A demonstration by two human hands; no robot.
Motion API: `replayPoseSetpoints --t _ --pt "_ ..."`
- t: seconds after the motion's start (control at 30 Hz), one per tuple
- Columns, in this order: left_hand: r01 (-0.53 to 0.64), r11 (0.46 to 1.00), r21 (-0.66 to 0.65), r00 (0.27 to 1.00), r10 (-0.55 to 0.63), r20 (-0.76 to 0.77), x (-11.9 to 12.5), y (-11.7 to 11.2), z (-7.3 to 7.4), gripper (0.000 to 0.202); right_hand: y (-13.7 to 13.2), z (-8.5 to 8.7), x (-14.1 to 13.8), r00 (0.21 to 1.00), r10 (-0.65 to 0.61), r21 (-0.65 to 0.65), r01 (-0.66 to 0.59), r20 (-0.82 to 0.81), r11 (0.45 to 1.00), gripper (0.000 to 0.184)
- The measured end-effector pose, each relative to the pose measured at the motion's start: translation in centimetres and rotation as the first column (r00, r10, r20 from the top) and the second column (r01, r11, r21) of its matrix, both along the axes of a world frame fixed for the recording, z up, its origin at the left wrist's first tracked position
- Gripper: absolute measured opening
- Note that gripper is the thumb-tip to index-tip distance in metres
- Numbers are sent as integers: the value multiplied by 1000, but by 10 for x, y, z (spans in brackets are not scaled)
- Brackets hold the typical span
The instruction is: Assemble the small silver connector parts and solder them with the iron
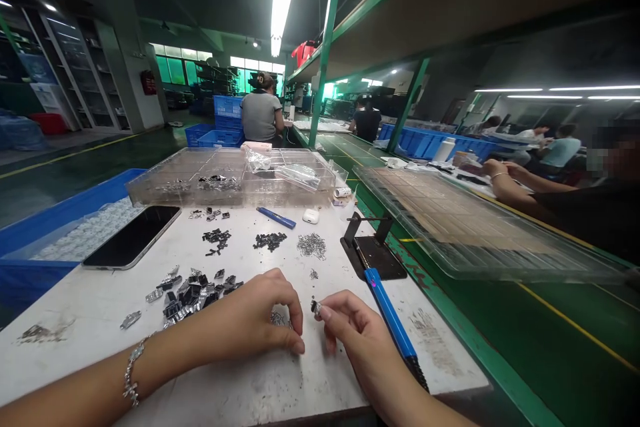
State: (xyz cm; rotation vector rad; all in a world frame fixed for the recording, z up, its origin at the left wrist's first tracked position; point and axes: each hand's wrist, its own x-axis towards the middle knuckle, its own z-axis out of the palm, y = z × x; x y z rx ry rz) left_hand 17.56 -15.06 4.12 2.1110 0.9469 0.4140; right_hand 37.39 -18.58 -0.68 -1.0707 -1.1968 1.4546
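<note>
Between the thumb and fingers of my right hand [353, 330] is a small silver-and-black metal part [316, 308], raised a little above the white tabletop. My left hand [273, 313], bracelet on its wrist, is just left of it, thumb and index finger curled together. Whatever those fingertips hold, if anything, is hidden or too small to name. A little pile of tiny metal pieces [281, 318] shows through the gap in its curled fingers. Behind the left forearm lies a heap of silver-and-black metal parts [193, 293], partly covered by the arm.
Farther back are piles of black pieces [270, 241] and fine metal bits [311, 245], a blue pen-like tool [276, 217] and a white case [311, 215]. A blue soldering iron [390, 313] rests in its stand. A phone [132, 237] lies left; clear compartment trays [200, 173] stand behind.
</note>
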Motion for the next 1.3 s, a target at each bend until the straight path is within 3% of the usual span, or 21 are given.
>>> replayPoseSetpoints --t 0.3,0.57,0.7,0.83,0.93,1.1,1.3 --pt "-120 975 -189 993 120 -13 -2 10 -1 13 1 -1 0 1000 -8 -18 8 -12 1000 27" --pt "-56 916 -398 989 104 102 -6 15 -3 26 1 0 0 1000 0 -18 0 -5 1000 25" --pt "-92 930 -357 981 147 130 -6 16 -4 21 1 0 0 1000 2 -4 -2 -2 1000 26" --pt "-156 956 -248 984 172 44 -5 14 3 14 1 2 -1 1000 3 6 -3 19 1000 25" --pt "-170 951 -257 981 187 41 -5 13 7 14 1 5 -2 1000 6 8 -6 27 1000 27" --pt "-65 915 -399 975 143 170 -3 13 7 15 0 3 -2 997 19 18 -20 74 1000 27" --pt "26 892 -451 950 118 289 -1 9 3 15 -1 1 -2 994 14 40 -19 112 999 27"
